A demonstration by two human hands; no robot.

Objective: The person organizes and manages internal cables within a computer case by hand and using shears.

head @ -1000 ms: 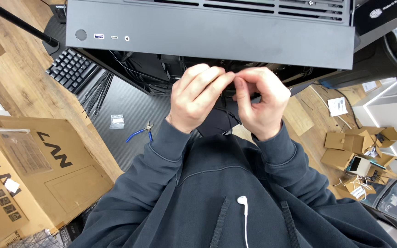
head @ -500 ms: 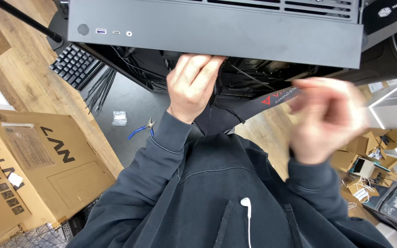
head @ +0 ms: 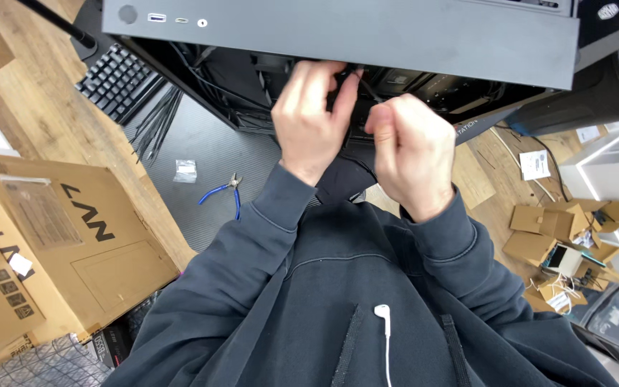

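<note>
Right hand (head: 410, 147) has returned from out at the side to the open underside of the computer case (head: 338, 32), now clenched just beside the left hand (head: 309, 118); left fingers pinch a thin black cable (head: 364, 80) inside the case; work on the cable resumes.

Both hands raised at open computer case (head: 338, 36): left hand (head: 309, 118) fingers on black cables (head: 367, 86), right hand (head: 410, 147) fisted beside.

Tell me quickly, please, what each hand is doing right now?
Left hand: fingers curled onto a thin black cable inside the open computer case; whether it grips it cannot be told.
Right hand: closed in a fist, contents hidden.
</note>
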